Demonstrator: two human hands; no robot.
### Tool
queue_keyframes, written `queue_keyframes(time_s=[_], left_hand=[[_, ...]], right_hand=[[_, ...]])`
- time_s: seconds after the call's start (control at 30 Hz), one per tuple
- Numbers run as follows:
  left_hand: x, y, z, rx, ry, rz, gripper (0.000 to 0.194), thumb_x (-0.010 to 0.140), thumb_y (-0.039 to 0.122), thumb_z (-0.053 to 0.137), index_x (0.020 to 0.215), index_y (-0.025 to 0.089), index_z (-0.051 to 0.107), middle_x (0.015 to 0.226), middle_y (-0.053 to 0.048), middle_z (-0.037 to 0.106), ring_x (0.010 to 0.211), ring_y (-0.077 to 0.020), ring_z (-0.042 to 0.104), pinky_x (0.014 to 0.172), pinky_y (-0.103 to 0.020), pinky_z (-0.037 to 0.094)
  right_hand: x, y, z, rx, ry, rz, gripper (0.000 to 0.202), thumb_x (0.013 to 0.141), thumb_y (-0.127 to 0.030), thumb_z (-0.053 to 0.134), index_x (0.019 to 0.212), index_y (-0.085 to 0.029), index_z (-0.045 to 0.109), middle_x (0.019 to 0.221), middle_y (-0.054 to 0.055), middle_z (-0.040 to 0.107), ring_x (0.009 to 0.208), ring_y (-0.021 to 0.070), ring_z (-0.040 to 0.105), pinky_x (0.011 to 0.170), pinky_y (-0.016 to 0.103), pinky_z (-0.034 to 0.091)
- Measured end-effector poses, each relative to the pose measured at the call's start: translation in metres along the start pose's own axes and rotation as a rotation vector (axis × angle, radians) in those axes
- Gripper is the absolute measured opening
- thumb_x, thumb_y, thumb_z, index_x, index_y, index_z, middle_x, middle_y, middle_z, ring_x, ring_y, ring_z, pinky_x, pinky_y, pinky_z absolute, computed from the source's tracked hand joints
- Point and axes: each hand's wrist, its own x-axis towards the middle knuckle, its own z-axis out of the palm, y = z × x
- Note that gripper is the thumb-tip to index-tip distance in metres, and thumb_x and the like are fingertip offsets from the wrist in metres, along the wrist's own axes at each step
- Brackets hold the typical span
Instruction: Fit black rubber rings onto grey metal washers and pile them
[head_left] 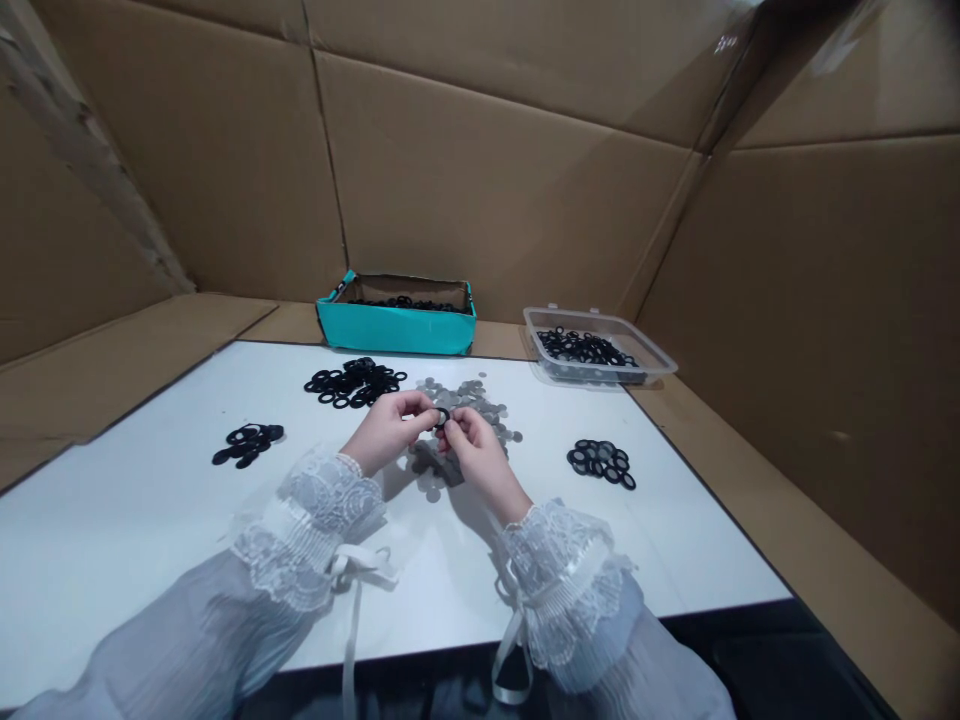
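A small black ring point(444, 411) is pinched between both hands above the middle of the table; its centre looks greyish, though I cannot tell whether a disc sits in it. My left hand point(386, 430) grips the ring's left side with thumb and fingertips. On the opposite edge, the fingers of my right hand point(484, 462) are closed. Beneath and behind the hands lies a loose heap of small grey discs point(472, 396), partly hidden by them. A pile of black rings point(356, 382) lies just beyond my left hand.
To the left lies a smaller pile of black pieces point(251, 442). Rings with grey centres point(600, 462) lie at the right. Behind stand a turquoise box point(397, 328) and a clear plastic tub point(660, 362), both holding black rings. Cardboard walls point(495, 180) surround the white tabletop point(150, 510).
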Motion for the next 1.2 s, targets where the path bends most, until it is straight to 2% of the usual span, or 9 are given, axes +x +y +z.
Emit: queue_keyframes(time_s=[0.13, 0.3, 0.47, 0.57, 0.67, 0.83, 1.03, 1.2], left_hand=[[0.002, -0.005, -0.002, 0.138, -0.038, 0.054, 0.022, 0.064, 0.039, 0.056, 0.060, 0.017, 0.054, 0.057, 0.002, 0.051, 0.056, -0.0132, 0.047, 0.052, -0.024, 0.037], [0.002, -0.004, -0.005, 0.254, -0.090, 0.077, 0.022, 0.065, 0.037, 0.055, 0.066, 0.016, 0.058, 0.064, -0.001, 0.056, 0.066, -0.0173, 0.052, 0.059, -0.027, 0.040], [-0.001, 0.005, -0.005, 0.201, -0.081, 0.082, 0.023, 0.065, 0.039, 0.057, 0.060, 0.017, 0.055, 0.059, 0.000, 0.052, 0.060, -0.0146, 0.048, 0.055, -0.025, 0.037], [-0.002, 0.009, -0.005, 0.129, -0.089, 0.038, 0.023, 0.064, 0.039, 0.059, 0.058, 0.017, 0.054, 0.054, 0.003, 0.049, 0.053, -0.0118, 0.044, 0.050, -0.024, 0.033], [-0.003, 0.011, -0.005, 0.052, -0.080, -0.005, 0.022, 0.062, 0.038, 0.061, 0.060, 0.017, 0.054, 0.049, 0.005, 0.047, 0.047, -0.0101, 0.040, 0.045, -0.023, 0.031], [-0.003, 0.006, -0.001, -0.055, -0.055, -0.016, 0.023, 0.061, 0.038, 0.062, 0.062, 0.017, 0.053, 0.052, 0.004, 0.047, 0.047, -0.0100, 0.042, 0.046, -0.023, 0.035], [-0.004, -0.001, 0.008, 0.025, 0.084, 0.077, 0.020, 0.068, 0.037, 0.055, 0.066, 0.017, 0.054, 0.061, 0.001, 0.051, 0.056, -0.0129, 0.048, 0.051, -0.025, 0.039], [-0.007, 0.001, 0.010, 0.009, 0.071, 0.067, 0.025, 0.072, 0.042, 0.055, 0.074, 0.016, 0.057, 0.064, 0.000, 0.054, 0.057, -0.0137, 0.049, 0.052, -0.025, 0.040]], right_hand=[[0.002, 0.000, 0.001, 0.064, 0.082, 0.057, 0.019, 0.073, -0.031, 0.063, 0.078, -0.019, 0.048, 0.064, -0.002, 0.054, 0.055, 0.0121, 0.056, 0.055, 0.025, 0.048], [-0.003, -0.006, -0.003, -0.057, 0.051, -0.097, 0.014, 0.074, -0.027, 0.057, 0.084, -0.017, 0.056, 0.075, 0.002, 0.060, 0.066, 0.0139, 0.058, 0.063, 0.026, 0.048], [-0.007, -0.014, -0.001, -0.101, 0.048, -0.184, 0.016, 0.080, -0.028, 0.052, 0.090, -0.017, 0.059, 0.084, 0.004, 0.064, 0.075, 0.0157, 0.059, 0.069, 0.027, 0.047], [-0.007, -0.017, -0.002, -0.071, 0.043, -0.214, 0.018, 0.080, -0.030, 0.054, 0.090, -0.017, 0.062, 0.087, 0.005, 0.065, 0.081, 0.0167, 0.060, 0.073, 0.028, 0.048], [-0.007, -0.019, -0.005, -0.047, 0.052, -0.189, 0.018, 0.077, -0.032, 0.058, 0.086, -0.017, 0.064, 0.087, 0.006, 0.067, 0.082, 0.0180, 0.062, 0.075, 0.030, 0.050], [-0.008, -0.019, -0.003, 0.013, 0.096, -0.193, 0.020, 0.076, -0.034, 0.062, 0.086, -0.017, 0.062, 0.084, 0.006, 0.065, 0.078, 0.0177, 0.061, 0.068, 0.029, 0.051], [-0.011, -0.018, 0.009, 0.077, 0.146, -0.147, 0.024, 0.074, -0.034, 0.065, 0.091, -0.017, 0.061, 0.085, 0.006, 0.064, 0.078, 0.0170, 0.061, 0.070, 0.029, 0.053], [-0.008, -0.018, 0.007, 0.120, 0.210, -0.094, 0.025, 0.069, -0.031, 0.069, 0.086, -0.017, 0.057, 0.071, 0.001, 0.061, 0.066, 0.0146, 0.061, 0.065, 0.028, 0.054]])
